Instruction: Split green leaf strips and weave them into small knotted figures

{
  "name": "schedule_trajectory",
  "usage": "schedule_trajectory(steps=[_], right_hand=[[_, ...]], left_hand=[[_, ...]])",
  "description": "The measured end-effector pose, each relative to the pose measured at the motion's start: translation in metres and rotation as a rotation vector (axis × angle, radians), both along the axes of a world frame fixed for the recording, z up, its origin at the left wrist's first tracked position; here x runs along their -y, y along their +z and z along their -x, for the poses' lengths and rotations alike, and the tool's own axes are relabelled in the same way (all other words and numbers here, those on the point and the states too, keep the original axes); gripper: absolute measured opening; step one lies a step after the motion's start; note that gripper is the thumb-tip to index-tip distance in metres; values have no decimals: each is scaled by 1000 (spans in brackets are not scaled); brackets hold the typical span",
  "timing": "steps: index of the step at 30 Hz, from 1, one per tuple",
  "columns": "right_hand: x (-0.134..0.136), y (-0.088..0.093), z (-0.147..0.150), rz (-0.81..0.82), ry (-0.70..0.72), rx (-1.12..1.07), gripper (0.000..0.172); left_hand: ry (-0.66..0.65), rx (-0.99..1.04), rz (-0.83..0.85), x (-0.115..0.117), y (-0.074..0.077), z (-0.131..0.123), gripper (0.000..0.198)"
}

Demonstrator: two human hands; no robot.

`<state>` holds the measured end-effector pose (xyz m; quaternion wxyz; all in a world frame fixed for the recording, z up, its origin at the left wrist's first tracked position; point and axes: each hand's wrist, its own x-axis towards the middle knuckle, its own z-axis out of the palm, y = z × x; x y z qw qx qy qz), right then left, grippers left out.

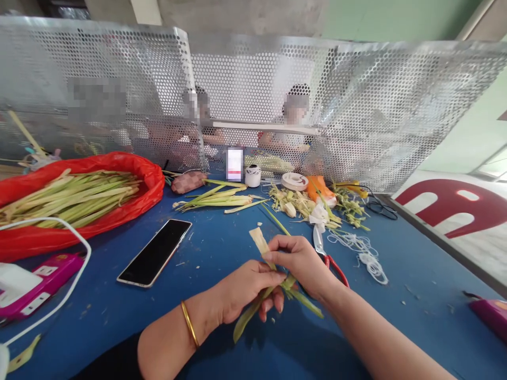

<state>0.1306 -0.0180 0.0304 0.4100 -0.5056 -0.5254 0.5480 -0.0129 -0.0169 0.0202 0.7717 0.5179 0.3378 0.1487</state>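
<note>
My left hand [249, 287] is closed on a small bunch of green leaf strips [247, 320], whose ends stick out below on both sides. A pale, dry leaf strip [259, 240] points up from the bunch, and my right hand [299, 261] pinches it between thumb and fingers. Where the strips cross is partly hidden by my fingers. Just right of my right hand lie red-handled scissors [336, 270]. Beyond my hands, loose long leaves [222, 198] rest on the blue table [222, 243].
A red bag [152, 179] of leaves stands left, near a black phone [156, 253] and a purple power strip [67, 269]. Leaf scraps [295, 200] and white string [374, 266] lie right. A perforated metal screen [253, 68] closes the far edge, with people behind it.
</note>
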Motion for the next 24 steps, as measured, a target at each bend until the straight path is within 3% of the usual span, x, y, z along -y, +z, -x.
schedule_trajectory(steps=[7, 11, 17, 24], right_hand=[[1, 1, 6, -271, -117, 103, 15], [1, -3, 7, -250, -130, 90, 17], [-4, -5, 4, -162, -146, 19, 18], [-1, -5, 2, -278, -148, 122, 16]], left_hand=[[-61, -53, -48, 5, 8, -2, 36], [-71, -40, -41, 6, 8, -3, 35], [168, -80, -119, 7, 4, -5, 22], [98, -252, -234, 13, 9, -9, 22]])
